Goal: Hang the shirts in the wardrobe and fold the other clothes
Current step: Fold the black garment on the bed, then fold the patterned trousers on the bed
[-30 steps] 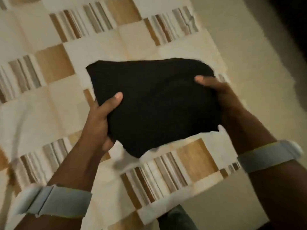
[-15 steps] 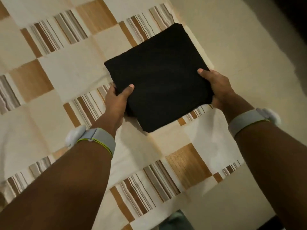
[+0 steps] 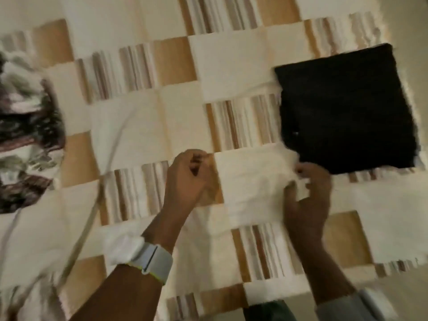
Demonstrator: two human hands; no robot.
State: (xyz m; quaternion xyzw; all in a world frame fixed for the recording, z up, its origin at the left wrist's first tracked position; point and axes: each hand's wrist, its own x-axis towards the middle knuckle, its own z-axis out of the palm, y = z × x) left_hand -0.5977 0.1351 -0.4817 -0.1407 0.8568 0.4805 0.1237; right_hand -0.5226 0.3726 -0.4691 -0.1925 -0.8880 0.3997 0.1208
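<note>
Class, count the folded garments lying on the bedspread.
1: the black folded garment lies at the bedspread's right edge. The patterned heap at left is unfolded and may hide more.

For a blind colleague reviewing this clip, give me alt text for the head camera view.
A folded black garment lies on a cream, tan and striped patchwork bedspread, while the left hand and right hand pinch the cover beside it. A blurred patterned pile of clothes sits far left.

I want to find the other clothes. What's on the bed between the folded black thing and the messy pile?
In the head view, only bare patchwork bedspread lies between the folded black garment and the patterned pile.
</note>
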